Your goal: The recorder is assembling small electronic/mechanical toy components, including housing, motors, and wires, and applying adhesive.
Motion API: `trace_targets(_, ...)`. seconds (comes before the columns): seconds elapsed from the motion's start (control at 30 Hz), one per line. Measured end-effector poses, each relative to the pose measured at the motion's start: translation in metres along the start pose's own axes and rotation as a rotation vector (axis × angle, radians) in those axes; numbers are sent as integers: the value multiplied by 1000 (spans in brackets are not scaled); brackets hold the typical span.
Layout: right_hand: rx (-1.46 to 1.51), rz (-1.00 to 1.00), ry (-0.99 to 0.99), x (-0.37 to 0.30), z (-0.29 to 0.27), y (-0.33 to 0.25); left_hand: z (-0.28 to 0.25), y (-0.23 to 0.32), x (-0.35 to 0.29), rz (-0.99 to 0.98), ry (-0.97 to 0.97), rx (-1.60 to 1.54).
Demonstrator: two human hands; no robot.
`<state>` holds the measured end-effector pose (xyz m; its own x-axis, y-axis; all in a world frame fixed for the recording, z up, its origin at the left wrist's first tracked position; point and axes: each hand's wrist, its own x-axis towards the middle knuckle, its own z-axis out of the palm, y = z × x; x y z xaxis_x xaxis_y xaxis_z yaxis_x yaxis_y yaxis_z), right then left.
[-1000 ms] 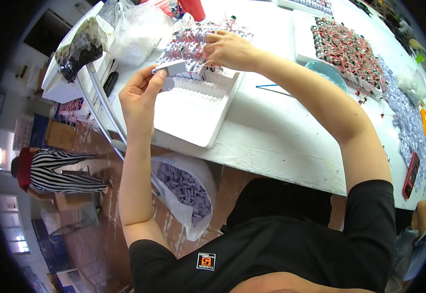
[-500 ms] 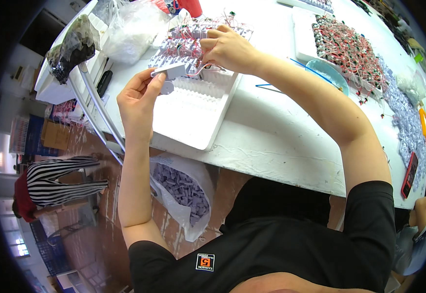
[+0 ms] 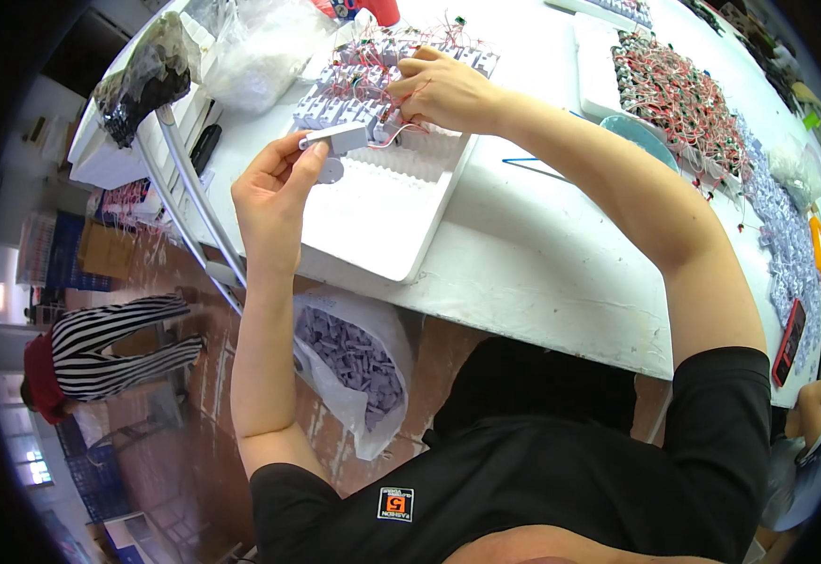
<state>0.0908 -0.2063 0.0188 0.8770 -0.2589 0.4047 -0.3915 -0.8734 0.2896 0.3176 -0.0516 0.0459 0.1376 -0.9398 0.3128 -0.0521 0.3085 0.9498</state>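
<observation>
My left hand (image 3: 274,193) pinches a small grey plastic housing (image 3: 340,139) between thumb and fingers, above a white foam tray (image 3: 373,240). Below the housing hangs a round grey disc (image 3: 330,171), and a thin pale and red wire runs from its right end toward the tray's rows. Among those rows of grey housings with red and white wires (image 3: 345,89), my right hand (image 3: 443,92) is closed, fingertips together. What the right fingertips grip is hidden by the fingers and wires.
Right of the tray are a teal round dish (image 3: 641,141), a second tray heaped with wired parts (image 3: 678,99) and a red phone (image 3: 789,343). A metal-legged stand (image 3: 185,188) rises at the left. Under the table edge sits a bag of grey pieces (image 3: 354,371).
The whole view has shifted slightly, so tray and hands appear a little further right. My left hand keeps hold of the grey housing; my right hand stays at the wired rows.
</observation>
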Motion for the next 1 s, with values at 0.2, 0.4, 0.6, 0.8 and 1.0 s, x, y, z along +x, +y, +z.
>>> trace_targets(0.2,75,-23,111,-9,-2,0,4,0,5,-15,31,27)
trace_targets(0.4,346,387,-126,-29,-86,24,22,26,18,116,33,104)
trace_targets(0.6,713,508,-109,8,-100,-27,35,28,39,198,-5,81)
trace_targets(0.8,874,783,27,21,-38,-2,42,21,40,232,9,232)
trace_targets(1.0,533,713,230,9,-18,-16,41,-16,36,83,-52,402)
